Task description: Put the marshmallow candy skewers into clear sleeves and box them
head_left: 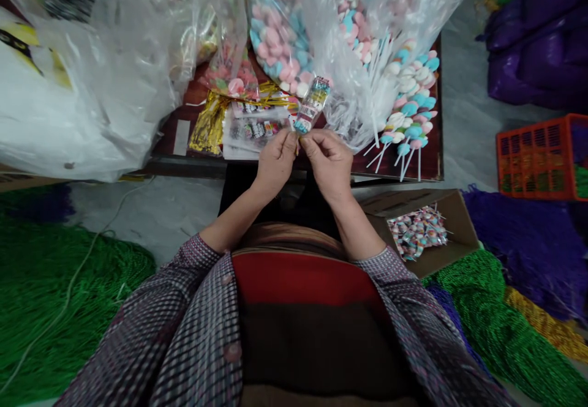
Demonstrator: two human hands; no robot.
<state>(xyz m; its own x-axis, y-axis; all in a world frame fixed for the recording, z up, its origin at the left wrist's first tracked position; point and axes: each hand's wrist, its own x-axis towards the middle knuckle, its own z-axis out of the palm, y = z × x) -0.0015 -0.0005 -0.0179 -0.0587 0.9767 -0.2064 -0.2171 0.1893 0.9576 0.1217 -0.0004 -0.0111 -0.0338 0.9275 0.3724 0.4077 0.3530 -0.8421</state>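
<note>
Above the table's front edge, a small clear printed bag of candy (313, 104) stands tilted, its neck down between my fingertips. My left hand (277, 163) pinches the neck from the left. On the other side, my right hand (329, 161) is closed with thumb and forefinger at the same neck. A bit of gold shows at the fingertips, too small to make out fully. Just behind my left hand lie flat printed bags (250, 131). Beside them is a bundle of gold twist ties (207, 126). Pink, white and blue candies on white sticks (408, 113) lie to the right.
Large clear bags of pastel candies (278, 33) line the back of the dark table (432, 165). A white plastic sack (78, 113) covers its left side. Below right sits a cardboard box (459, 229) with wrapped candies. An orange crate (535, 159) and green strands (92, 297) are on the floor.
</note>
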